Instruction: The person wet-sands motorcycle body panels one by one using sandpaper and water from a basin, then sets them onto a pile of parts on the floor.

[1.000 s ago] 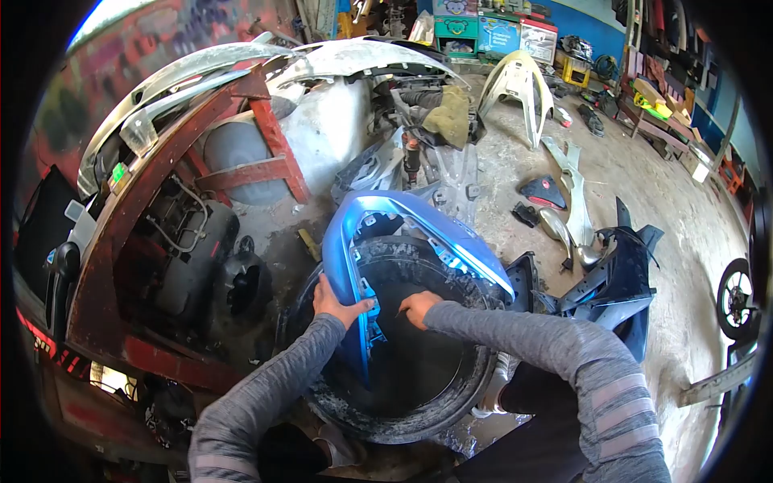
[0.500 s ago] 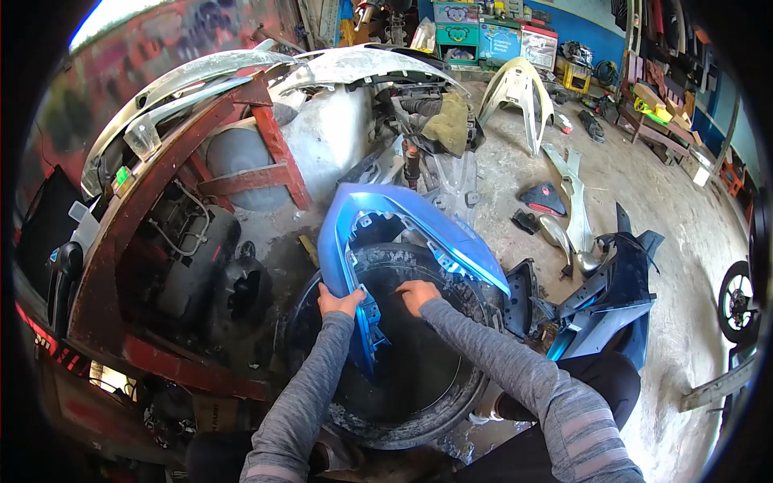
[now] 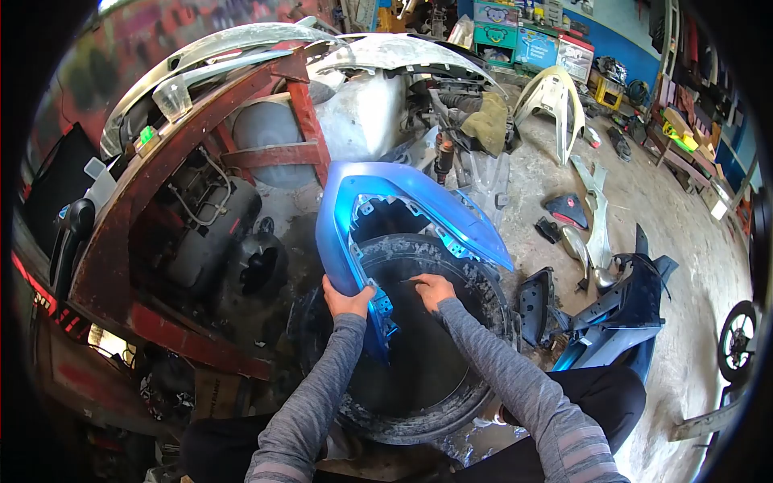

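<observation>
A blue motorcycle fairing panel [image 3: 342, 217], bent in a V with bracket tabs along its inner edge, is held over a large black tyre-like round tub [image 3: 451, 431]. My left hand [image 3: 348, 300] is closed around the panel's left arm near its lower end, the thumb on the inner side. The panel's other arm reaches out to the right, above the tub's far rim. My right hand [image 3: 433, 291] is over the dark middle of the tub, apart from the panel. Its fingers are pinched together; a small thin dark thing seems to stick out, too small to name.
On the left stands a red-brown frame [image 3: 189, 342] with a dark cylindrical tank [image 3: 213, 241] inside. Dark blue fairing parts [image 3: 620, 314] lie to the right. A pale fairing [image 3: 555, 109] stands farther back, and large whitish panels [image 3: 403, 56] lie behind the tub.
The view has turned a little, so the surroundings sit farther right and the panel appears slightly more upright. My left hand keeps its hold; my right fingers are still pinched.
</observation>
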Demonstrator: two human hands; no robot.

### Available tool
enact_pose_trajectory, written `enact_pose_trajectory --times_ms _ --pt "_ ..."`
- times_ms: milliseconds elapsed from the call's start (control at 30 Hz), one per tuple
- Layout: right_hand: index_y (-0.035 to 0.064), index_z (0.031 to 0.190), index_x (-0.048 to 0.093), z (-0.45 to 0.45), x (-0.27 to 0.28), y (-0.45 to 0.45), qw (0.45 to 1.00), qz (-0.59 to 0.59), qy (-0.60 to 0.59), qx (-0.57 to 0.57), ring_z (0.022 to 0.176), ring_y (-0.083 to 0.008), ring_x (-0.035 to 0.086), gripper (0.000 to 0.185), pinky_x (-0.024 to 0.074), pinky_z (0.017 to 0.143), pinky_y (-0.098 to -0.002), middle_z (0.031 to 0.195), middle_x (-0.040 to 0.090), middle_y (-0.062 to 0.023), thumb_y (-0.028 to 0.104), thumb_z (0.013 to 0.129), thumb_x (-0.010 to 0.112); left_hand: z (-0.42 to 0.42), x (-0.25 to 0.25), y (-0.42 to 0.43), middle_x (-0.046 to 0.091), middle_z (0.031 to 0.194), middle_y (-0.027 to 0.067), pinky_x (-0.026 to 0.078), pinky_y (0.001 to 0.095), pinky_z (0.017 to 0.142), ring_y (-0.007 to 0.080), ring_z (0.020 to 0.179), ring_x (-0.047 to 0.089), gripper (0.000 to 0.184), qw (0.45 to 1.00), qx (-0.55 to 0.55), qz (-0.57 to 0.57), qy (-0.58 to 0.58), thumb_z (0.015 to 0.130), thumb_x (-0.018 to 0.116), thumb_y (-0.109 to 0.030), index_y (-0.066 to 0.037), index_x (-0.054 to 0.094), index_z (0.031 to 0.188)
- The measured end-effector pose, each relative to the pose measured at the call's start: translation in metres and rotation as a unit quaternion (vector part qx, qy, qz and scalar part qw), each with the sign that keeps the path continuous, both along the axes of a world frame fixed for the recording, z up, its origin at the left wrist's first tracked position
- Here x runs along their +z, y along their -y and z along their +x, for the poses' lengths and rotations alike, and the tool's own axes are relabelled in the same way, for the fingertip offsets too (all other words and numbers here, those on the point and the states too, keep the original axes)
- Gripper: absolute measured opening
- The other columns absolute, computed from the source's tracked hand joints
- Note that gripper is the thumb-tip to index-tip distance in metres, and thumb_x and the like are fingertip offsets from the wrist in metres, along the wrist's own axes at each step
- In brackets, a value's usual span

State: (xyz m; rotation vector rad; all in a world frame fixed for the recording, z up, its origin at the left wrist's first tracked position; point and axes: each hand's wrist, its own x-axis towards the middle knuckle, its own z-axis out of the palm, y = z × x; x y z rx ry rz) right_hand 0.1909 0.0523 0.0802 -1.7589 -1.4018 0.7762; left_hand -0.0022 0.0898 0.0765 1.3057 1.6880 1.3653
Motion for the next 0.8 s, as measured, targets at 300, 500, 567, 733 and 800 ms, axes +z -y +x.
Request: enact_pose_trajectory --times_ms 300,500,567,733,800 --pt "0.0146 0.107 0.066 -0.022 0.005 0.000 0.993 -0.055 -0.099 0.041 0.102 -0.0282 0.060 0.029 0.0448 0.091 -0.0347 0.104 0.065 -0.0135 0.019 0.081 0.053 -0.008 -0.007 -0.005 0.047 0.117 0.0177 0.040 0.0366 0.095 0.0280 0.108 0.049 0.093 0.992 -0.072 0.027 0.102 0.053 0.074 -0.012 0.000 0.028 0.133" --pt "0.0135 0.107 0.066 -0.033 -0.006 -0.004 0.986 -0.051 -0.144 0.059 0.100 -0.0274 0.060 0.029 0.0447 0.090 -0.0339 0.102 0.065 -0.0131 0.018 0.081 0.054 -0.006 -0.007 -0.003 0.049 0.114 0.0142 0.041 0.0331 0.092 0.0235 0.104 0.050 0.088 0.970 -0.091 0.026 0.222 0.055 0.069 -0.006 0.001 0.028 0.132" --pt "0.0129 0.107 0.066 -0.034 -0.017 -0.010 0.983 -0.039 -0.171 0.061 0.100 -0.0261 0.061 0.029 0.0445 0.089 -0.0329 0.102 0.066 -0.0126 0.017 0.081 0.054 -0.006 -0.010 -0.004 0.048 0.114 0.0142 0.041 0.0330 0.092 0.0235 0.103 0.050 0.088 0.965 -0.091 0.032 0.244 0.055 0.069 -0.006 0.001 0.027 0.133" --pt "0.0096 0.106 0.066 -0.030 0.008 -0.004 0.977 -0.012 -0.211 0.032 0.087 -0.0166 0.062 0.027 0.0472 0.079 -0.0283 0.093 0.067 -0.0098 0.014 0.082 0.055 -0.011 -0.020 -0.006 0.049 0.107 0.0117 0.045 0.0340 0.083 0.0224 0.093 0.053 0.084 0.962 -0.063 0.072 0.255 0.057 0.061 0.001 0.000 0.025 0.133" --pt "0.0073 0.106 0.066 -0.026 0.020 -0.003 0.961 -0.033 -0.273 0.018 0.076 -0.0091 0.057 0.026 0.0470 0.067 -0.0253 0.084 0.064 -0.0045 0.012 0.083 0.055 -0.015 -0.027 -0.009 0.049 0.106 0.0119 0.045 0.0345 0.083 0.0224 0.093 0.052 0.083 0.961 -0.062 0.075 0.259 0.057 0.061 0.001 0.000 0.024 0.132"
